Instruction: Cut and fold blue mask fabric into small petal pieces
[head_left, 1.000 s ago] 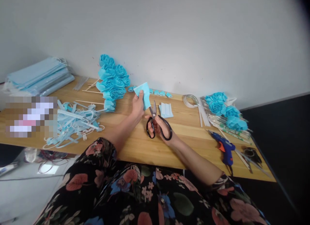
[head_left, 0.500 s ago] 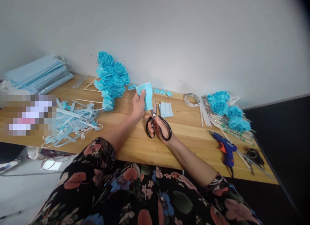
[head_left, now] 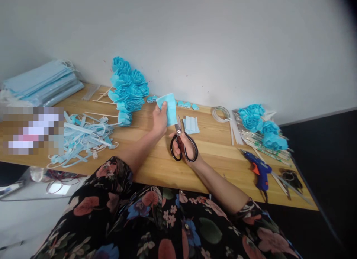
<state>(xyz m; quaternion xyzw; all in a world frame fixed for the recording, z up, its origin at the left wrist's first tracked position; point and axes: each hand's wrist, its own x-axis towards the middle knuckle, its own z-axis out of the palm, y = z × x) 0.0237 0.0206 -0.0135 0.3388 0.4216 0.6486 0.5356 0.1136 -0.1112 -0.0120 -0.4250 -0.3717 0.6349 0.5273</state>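
Above the middle of the tabletop point(head_left: 161, 170), the left hand point(head_left: 160, 121) pinches the blue sheet point(head_left: 170, 112) between thumb and closed fingers, its face turned wider than one second ago, and the right hand point(head_left: 189, 149) has its fingers curled around the scissors point(head_left: 179, 131), now slightly less open, so cutting seems underway. Cut strips point(head_left: 86, 138) lie toward the left front edge, blue flowers point(head_left: 129, 90) near the back edge, a glue gun point(head_left: 260, 171) toward the right front corner, before a grey wall point(head_left: 181, 39).

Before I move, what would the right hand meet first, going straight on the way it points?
Probably the blue sheet in the left hand; the scissors in the right hand point toward its lower edge, though depth is unclear.
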